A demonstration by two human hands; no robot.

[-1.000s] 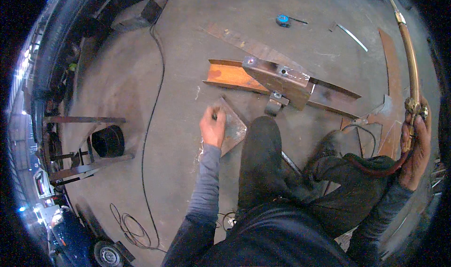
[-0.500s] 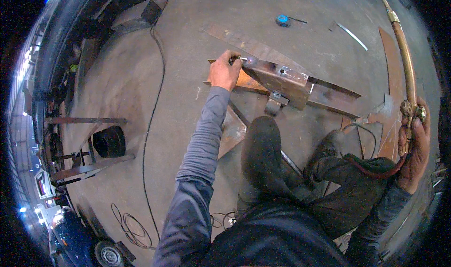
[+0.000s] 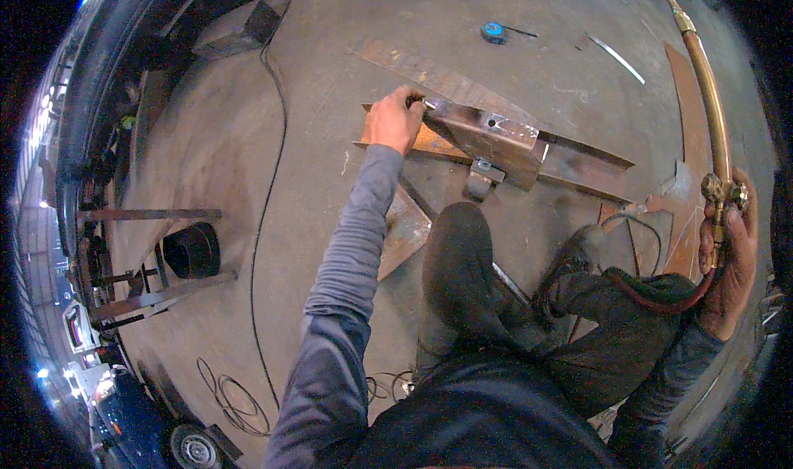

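Observation:
My left hand (image 3: 398, 122) reaches out to the near-left end of a brown steel channel piece (image 3: 487, 135). Its fingers are pinched around a small thing with a short pale tip (image 3: 429, 103), whose kind I cannot make out. A round hole shows in the channel's top face. Below the channel sits a small steel block with a bolt (image 3: 486, 170). At the right, my right hand (image 3: 735, 262) is wrapped round the valve end of a brass gas torch (image 3: 717, 114), whose long tube points away from me. A dark red hose (image 3: 673, 306) runs from the torch over my leg.
Beneath lies a longer rusty channel (image 3: 586, 168). A flat steel strip (image 3: 446, 74) is behind it. Farther off are a blue tape measure (image 3: 494, 33) and a thin metal strip (image 3: 618, 59). A black cable (image 3: 266, 188) crosses the floor at left, near a steel frame (image 3: 157, 215).
The view has shifted slightly, moving the scene a little left. Both hands keep their holds. The purplish glow beside the left fingertips looks fainter now.

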